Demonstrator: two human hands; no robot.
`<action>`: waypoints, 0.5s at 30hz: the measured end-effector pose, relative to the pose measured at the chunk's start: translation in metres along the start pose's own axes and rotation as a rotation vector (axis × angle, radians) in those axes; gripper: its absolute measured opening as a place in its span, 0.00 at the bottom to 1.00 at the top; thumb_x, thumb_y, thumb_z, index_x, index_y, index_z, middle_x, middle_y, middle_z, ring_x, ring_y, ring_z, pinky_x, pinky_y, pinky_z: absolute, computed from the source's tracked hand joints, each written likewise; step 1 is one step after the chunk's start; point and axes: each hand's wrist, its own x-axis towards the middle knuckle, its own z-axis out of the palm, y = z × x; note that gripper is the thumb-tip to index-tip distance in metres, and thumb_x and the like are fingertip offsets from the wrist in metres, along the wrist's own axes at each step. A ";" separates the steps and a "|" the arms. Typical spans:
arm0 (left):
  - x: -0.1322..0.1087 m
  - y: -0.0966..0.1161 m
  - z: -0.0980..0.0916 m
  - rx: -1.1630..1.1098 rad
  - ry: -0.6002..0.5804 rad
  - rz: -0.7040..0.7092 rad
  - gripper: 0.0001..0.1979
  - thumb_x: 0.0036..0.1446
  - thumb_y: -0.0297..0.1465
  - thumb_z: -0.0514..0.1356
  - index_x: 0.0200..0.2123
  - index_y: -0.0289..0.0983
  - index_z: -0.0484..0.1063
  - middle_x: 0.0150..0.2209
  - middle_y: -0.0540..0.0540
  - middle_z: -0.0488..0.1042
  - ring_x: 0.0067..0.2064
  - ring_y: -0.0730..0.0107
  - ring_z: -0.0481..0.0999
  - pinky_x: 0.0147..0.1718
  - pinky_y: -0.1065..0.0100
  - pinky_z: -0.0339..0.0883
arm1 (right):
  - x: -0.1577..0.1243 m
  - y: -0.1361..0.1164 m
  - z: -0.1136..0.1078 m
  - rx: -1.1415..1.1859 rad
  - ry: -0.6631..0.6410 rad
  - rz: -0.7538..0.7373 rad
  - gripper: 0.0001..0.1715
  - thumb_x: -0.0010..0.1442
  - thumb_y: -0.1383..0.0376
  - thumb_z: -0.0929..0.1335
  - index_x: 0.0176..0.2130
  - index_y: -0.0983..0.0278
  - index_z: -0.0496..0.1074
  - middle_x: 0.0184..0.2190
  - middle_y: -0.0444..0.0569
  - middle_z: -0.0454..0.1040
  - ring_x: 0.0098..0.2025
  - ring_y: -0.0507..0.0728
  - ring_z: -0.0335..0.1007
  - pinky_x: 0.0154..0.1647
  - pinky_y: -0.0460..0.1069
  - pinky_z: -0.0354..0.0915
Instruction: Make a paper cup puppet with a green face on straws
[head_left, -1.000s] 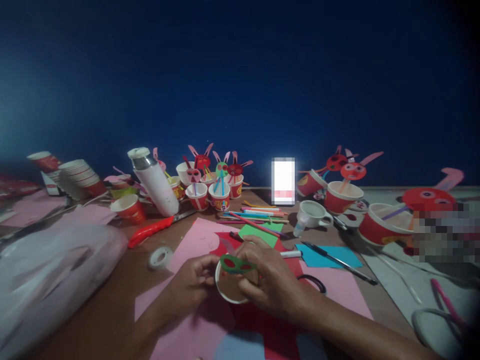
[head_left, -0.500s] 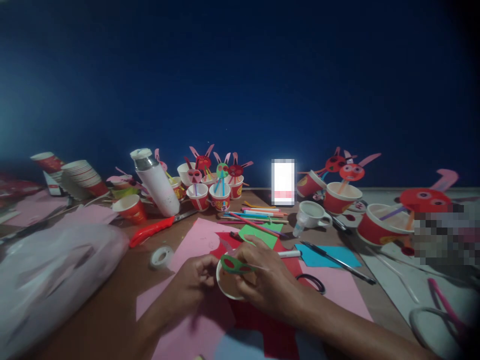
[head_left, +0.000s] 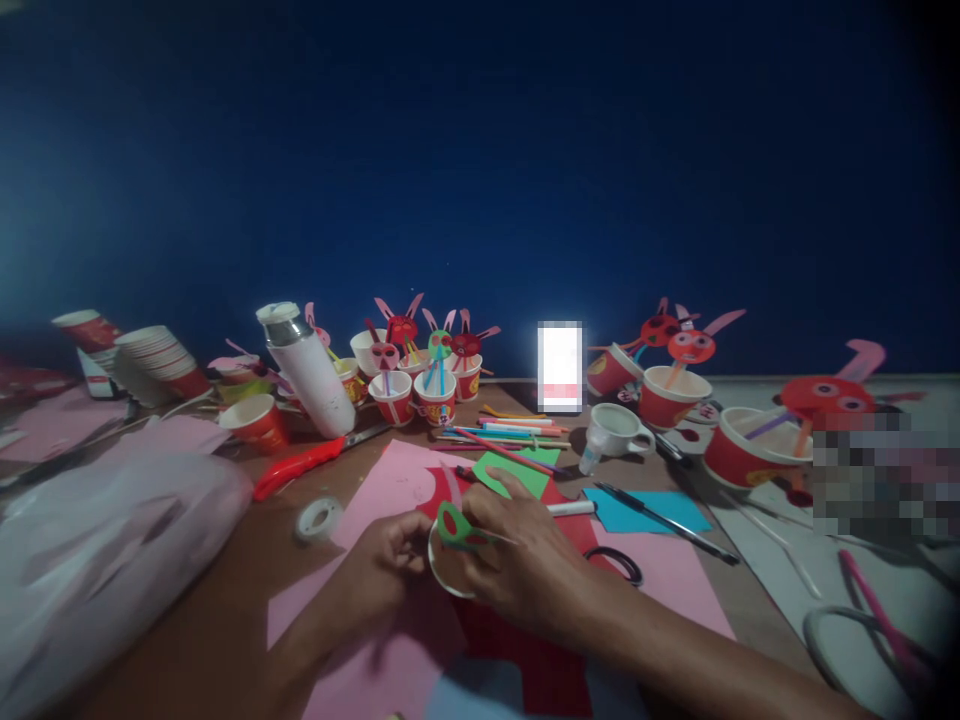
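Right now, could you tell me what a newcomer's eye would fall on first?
The bright white glowing screen at the far middle strikes first. Nearest, the left hand holds a white-rimmed paper cup while the right hand pinches a green paper face over it. Red paper cups with rabbit-eared faces crowd behind.

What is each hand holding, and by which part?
Left hand grips the paper cup by its left rim; right hand pinches the green cut-out by its right end.

Green paper mask with red eye-spots, white-rimmed cup, pink sheet, red-handled scissors.
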 end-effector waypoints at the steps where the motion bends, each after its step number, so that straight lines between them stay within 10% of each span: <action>1: 0.001 0.000 0.000 -0.024 -0.020 -0.008 0.08 0.48 0.30 0.63 0.34 0.33 0.74 0.29 0.46 0.74 0.33 0.67 0.72 0.32 0.71 0.64 | 0.000 0.000 0.000 0.012 -0.012 -0.017 0.06 0.53 0.69 0.65 0.26 0.62 0.63 0.21 0.39 0.67 0.26 0.51 0.60 0.44 0.50 0.56; 15: 0.001 -0.002 0.000 -0.023 0.006 -0.021 0.09 0.46 0.25 0.63 0.34 0.34 0.74 0.29 0.49 0.74 0.29 0.73 0.68 0.28 0.75 0.60 | 0.003 -0.006 -0.007 0.030 -0.068 -0.047 0.09 0.51 0.71 0.64 0.22 0.63 0.64 0.20 0.37 0.68 0.23 0.47 0.56 0.45 0.45 0.49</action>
